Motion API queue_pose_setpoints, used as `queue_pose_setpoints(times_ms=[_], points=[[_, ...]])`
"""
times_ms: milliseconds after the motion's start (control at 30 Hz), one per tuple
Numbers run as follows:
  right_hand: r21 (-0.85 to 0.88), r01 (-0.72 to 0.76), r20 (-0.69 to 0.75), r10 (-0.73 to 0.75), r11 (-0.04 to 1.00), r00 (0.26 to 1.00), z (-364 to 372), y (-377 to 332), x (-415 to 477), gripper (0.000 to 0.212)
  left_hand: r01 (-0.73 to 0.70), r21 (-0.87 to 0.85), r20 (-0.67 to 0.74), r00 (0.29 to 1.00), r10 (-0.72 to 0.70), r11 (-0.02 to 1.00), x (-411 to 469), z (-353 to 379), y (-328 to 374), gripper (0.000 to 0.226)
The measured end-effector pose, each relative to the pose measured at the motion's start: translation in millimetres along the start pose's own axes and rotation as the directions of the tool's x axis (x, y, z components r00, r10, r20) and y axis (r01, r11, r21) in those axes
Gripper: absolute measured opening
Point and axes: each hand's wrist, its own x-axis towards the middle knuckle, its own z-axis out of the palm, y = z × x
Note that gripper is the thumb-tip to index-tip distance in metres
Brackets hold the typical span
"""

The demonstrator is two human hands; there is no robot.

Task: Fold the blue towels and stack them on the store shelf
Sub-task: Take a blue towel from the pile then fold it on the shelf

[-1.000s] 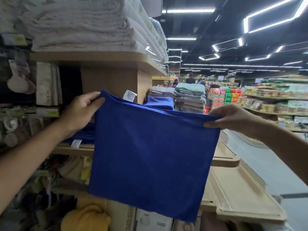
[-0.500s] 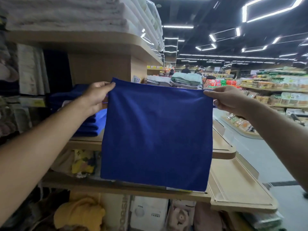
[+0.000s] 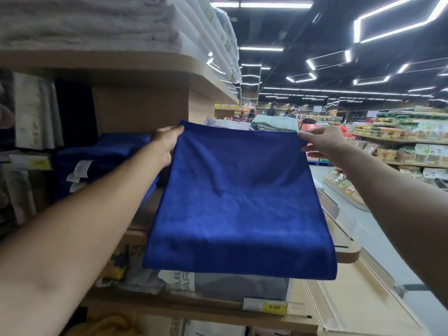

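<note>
Where the wooden shelf (image 3: 347, 252) runs below and behind the fingers, it carries a stack of folded blue towels (image 3: 104, 154) just left of the left fingers, with white care labels hanging at its front. The upper shelf (image 3: 126, 66), above both hands, holds piles of white towels (image 3: 92, 23). Well below the fingers, a lower shelf (image 3: 169, 309) holds packaged goods (image 3: 177, 280) and bears a yellow price tag (image 3: 274, 307) on its edge.

The blue towel (image 3: 240, 197) is held in the air in front of the wooden shelf, spread flat between the two hands. The left hand (image 3: 164, 146) pinches its top left corner, thumb lying along the top edge and fingers curled at the side edge. The right hand (image 3: 322, 144) pinches the top right corner, thumb and forefinger closed on the cloth, the other fingers curled beneath. Both bare arms reach forward with the hands about level. The towel's bottom edge hangs below the wooden shelf's front lip.
</note>
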Motion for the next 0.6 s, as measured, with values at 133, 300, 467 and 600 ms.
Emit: queue_pose_setpoints(times_ms=[133, 300, 467, 600], points=[[-0.014, -0.012, -0.045, 0.012, 1.000, 0.999, 4, 11, 9, 0.025, 0.024, 0.002, -0.023, 0.999, -0.024, 1.000, 9, 6, -15, 0.020], [-0.071, -0.036, -0.054, 0.032, 0.997, 0.998, 8, 42, 3, 0.021, 0.062, 0.067, -0.018, 0.998, -0.061, 0.996, 9, 7, -39, 0.015], [-0.179, 0.061, -0.021, -0.066, 0.982, 0.998, -3, 56, -19, 0.020, 0.038, 0.086, 0.047, 0.998, -0.042, 0.996, -5, 2, -42, 0.008], [-0.156, 0.223, 0.002, -0.225, 0.962, 0.974, -27, 41, -53, 0.012, -0.074, 0.094, 0.122, 0.991, 0.062, 0.993, -31, -14, -18, 0.016]])
